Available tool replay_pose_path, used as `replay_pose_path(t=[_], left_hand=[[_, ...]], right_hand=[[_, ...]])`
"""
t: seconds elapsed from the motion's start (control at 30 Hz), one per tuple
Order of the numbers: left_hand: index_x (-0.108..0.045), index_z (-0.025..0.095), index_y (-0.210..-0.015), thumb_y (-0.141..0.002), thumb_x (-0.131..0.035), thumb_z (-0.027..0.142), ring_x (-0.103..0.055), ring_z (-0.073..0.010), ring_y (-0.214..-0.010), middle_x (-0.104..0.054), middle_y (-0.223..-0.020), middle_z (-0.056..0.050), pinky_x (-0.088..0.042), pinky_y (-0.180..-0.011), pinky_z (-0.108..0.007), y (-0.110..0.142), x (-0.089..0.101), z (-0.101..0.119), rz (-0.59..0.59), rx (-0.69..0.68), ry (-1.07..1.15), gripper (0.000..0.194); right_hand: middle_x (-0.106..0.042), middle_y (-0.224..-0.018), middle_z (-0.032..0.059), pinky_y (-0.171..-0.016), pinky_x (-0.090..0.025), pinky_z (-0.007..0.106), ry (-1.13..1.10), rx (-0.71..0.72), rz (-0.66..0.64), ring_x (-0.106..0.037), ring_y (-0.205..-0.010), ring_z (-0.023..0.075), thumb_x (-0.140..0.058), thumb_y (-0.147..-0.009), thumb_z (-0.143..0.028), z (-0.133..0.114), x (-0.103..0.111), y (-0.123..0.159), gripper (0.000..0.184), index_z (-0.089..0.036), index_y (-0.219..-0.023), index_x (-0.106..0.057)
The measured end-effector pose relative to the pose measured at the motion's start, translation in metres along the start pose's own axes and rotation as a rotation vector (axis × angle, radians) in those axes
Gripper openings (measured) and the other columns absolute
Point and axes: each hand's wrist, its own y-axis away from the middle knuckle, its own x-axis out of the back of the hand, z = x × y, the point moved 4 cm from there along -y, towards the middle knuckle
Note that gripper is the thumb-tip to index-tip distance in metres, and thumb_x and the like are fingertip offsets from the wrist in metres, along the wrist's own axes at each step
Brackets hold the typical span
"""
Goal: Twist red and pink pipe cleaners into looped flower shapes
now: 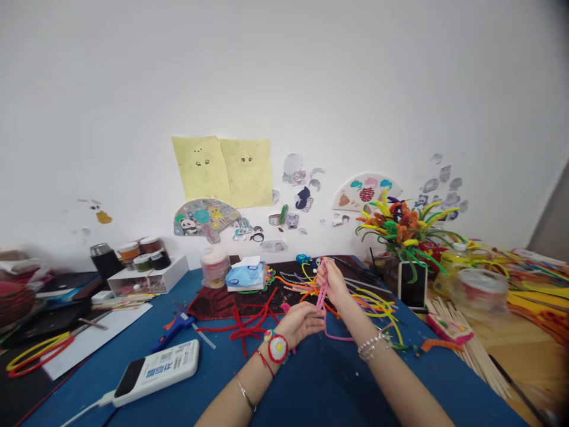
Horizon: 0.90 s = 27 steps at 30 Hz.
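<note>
My right hand (332,281) is raised and pinches a pink pipe cleaner (322,295) near its top, and the pink length hangs down past my fingers in a loop. My left hand (299,323) lies lower, its fingertips at or close to the pink stem; I cannot tell whether they grip it. Under my hands, on a dark red cloth (213,305), lie loose red pipe cleaners (249,324). Orange and yellow pipe cleaners (373,305) spread out to the right of my right wrist. A red-and-white flower band (278,348) circles my left wrist.
A blue table top (311,397) holds a white power bank (155,370) with a cable and a blue glue gun (175,329). Behind stand a tissue pack (244,276), a pipe-cleaner bouquet (402,234) and a phone (412,286). Wooden sticks (471,356) lie right.
</note>
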Motion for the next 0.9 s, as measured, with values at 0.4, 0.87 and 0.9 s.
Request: replay_pose_path(t=[0.4,0.87,0.9], left_hand=[[-0.056,0.012,-0.078,-0.063,-0.066,0.015,-0.058,-0.0072,-0.053,-0.065,-0.083,-0.007,-0.050,-0.068,-0.028,-0.0011,0.0007,-0.0056,0.006,-0.006,-0.063,0.019],[-0.057,0.011,-0.086,-0.068,-0.064,0.030,-0.062,-0.0115,-0.056,-0.066,-0.089,-0.012,-0.052,-0.063,-0.027,0.0000,-0.0016,-0.0070,0.040,-0.012,-0.233,0.027],[-0.057,0.011,-0.085,-0.068,-0.064,0.029,-0.061,-0.0116,-0.056,-0.066,-0.088,-0.011,-0.052,-0.063,-0.028,0.0002,-0.0021,-0.0078,0.043,0.000,-0.211,0.026]], right_hand=[[-0.041,-0.049,-0.0086,-0.032,-0.026,0.016,-0.038,-0.073,-0.033,-0.029,-0.033,0.0025,-0.056,-0.074,-0.036,0.0046,0.0023,-0.0036,0.024,-0.020,-0.066,-0.041],[-0.046,-0.055,-0.0059,-0.038,-0.034,0.016,-0.001,-0.157,-0.123,-0.035,-0.038,0.0028,-0.061,-0.070,-0.038,0.0022,0.0033,-0.0067,0.025,-0.019,-0.068,-0.044],[-0.046,-0.055,-0.0061,-0.036,-0.032,0.016,0.016,-0.147,-0.114,-0.034,-0.037,0.0026,-0.060,-0.070,-0.039,0.0025,0.0038,-0.0067,0.026,-0.019,-0.068,-0.044]])
